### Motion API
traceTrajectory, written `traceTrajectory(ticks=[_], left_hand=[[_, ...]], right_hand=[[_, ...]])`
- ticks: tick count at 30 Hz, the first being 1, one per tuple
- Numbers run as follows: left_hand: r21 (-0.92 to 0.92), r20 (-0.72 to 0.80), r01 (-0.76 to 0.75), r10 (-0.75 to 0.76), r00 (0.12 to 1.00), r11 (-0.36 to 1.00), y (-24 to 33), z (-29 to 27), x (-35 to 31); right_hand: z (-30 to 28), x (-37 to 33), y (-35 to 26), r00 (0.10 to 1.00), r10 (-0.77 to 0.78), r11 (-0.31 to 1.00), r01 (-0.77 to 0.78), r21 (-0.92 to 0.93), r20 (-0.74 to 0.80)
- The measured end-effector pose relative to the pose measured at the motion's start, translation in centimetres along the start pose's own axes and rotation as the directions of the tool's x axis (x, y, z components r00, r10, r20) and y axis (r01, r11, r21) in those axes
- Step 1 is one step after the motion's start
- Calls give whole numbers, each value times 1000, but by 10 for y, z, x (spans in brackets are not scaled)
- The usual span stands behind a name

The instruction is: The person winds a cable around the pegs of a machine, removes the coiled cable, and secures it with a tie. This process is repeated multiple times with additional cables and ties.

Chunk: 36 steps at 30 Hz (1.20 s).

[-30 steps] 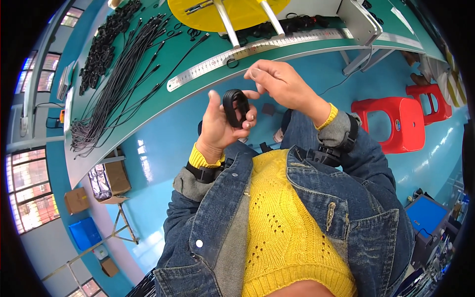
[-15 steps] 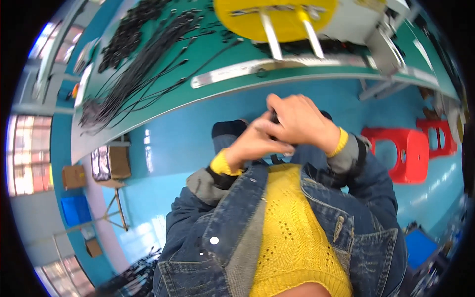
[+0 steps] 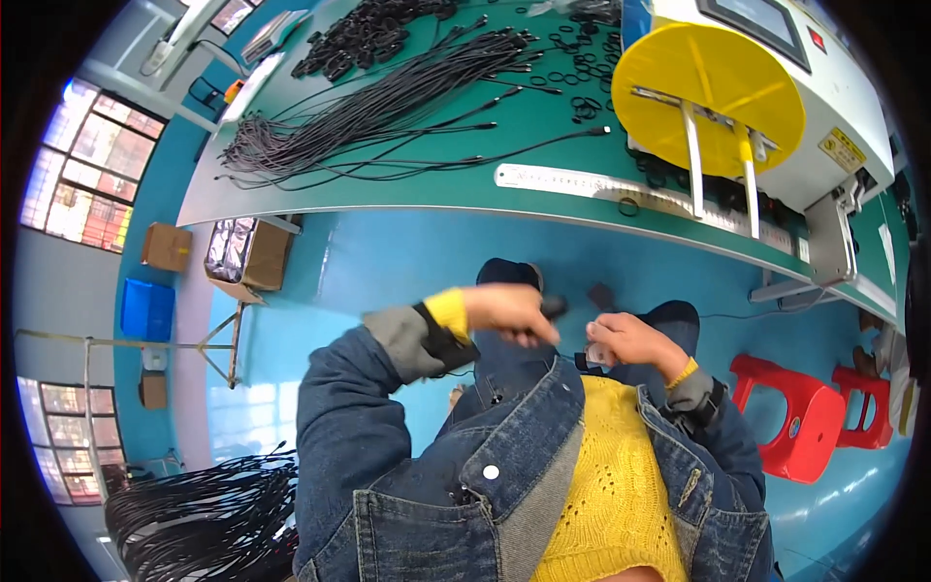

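L hand (image 3: 509, 312), mid-frame, is closed round a blk bundle (image 3: 554, 307), blurred, one end poking out past the fingers. R hand (image 3: 635, 342), just to its right, has fingers curled; can't tell if it grips anything. Blk cables (image 3: 388, 107) lie upper left on the grn table (image 3: 465, 193), w/ a steel ruler (image 3: 562, 181) nr its edge, upper ctr.

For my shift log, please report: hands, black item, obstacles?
Left hand gripping black item, blurred, mostly hidden. Right hand apart, curled, contents unclear. No obstruction visible between hands.
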<state>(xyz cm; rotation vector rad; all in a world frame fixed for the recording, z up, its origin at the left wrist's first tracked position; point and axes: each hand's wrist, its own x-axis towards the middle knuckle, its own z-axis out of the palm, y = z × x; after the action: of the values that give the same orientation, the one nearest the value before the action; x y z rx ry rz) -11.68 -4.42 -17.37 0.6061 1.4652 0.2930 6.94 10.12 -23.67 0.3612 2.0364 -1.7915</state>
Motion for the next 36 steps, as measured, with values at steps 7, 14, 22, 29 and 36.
traceTrajectory(ticks=[7,14,22,29,36], left_hand=[[-51,-933,-865,284,220,499,-7,-255,-158],[492,-855,155,509,-96,856,-57,-339,-116],[525,-772,345,606,-189,778,-34,-321,-101],[772,-457,-79,464,-759,630,20,-253,-185],[897,-337,-60,591,-733,437,-39,-92,-194]], right_hand=[[65,-10,-11,995,15,999,-12,34,-98],[68,-5,-33,979,28,999,-21,41,-204],[52,-4,-36,967,29,999,-34,-15,-255],[47,-17,-44,973,42,999,-47,-17,-229],[53,-23,-108,901,-424,783,418,461,-97]])
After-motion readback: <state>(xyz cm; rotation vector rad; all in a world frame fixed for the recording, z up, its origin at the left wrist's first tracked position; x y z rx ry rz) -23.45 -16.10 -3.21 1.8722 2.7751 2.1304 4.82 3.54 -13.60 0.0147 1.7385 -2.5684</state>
